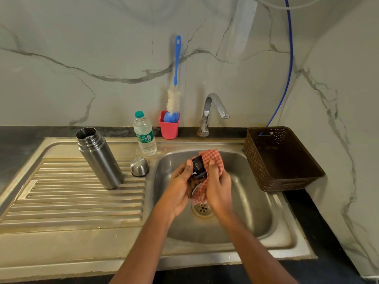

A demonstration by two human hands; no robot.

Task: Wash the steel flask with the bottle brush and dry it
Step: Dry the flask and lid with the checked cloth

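Over the steel sink basin (256,212), the person's two hands are meeting above the round drain (202,208). The left hand (180,187) is cradling a small black flask stopper (198,167), its grip curled around the stopper's left side with the thumb lying on top. The right hand (218,187) is pinching a red-and-white checked cloth (212,158) against the stopper's right side, thumb pointing up, with the cloth bunched inside the grip and hanging down between both palms.

The tall cylindrical steel flask (98,158) is standing upright and open-mouthed on the ribbed draining board (71,201) to the left of the basin, well apart from the hands. Just to its right, near the basin's left edge, a domed steel cup-lid (139,167) is sitting mouth down. A clear plastic water bottle with a green cap (144,134) is standing farther back, beside a pink plastic cup (169,128) on the dark surface (20,136) at the wall. The blue-handled bottle brush (176,78) is standing in that cup, bristles down (white fluff above, blue bristles below), with its handle leaning against the marble-patterned wall (82,48).

A chrome tap (211,111) is rising behind the basin, its spout pointing right. At the right, a dark brown perforated plastic basket (281,160) is sitting beside the basin, and a thin blue hose (289,58) is running down the wall toward it.
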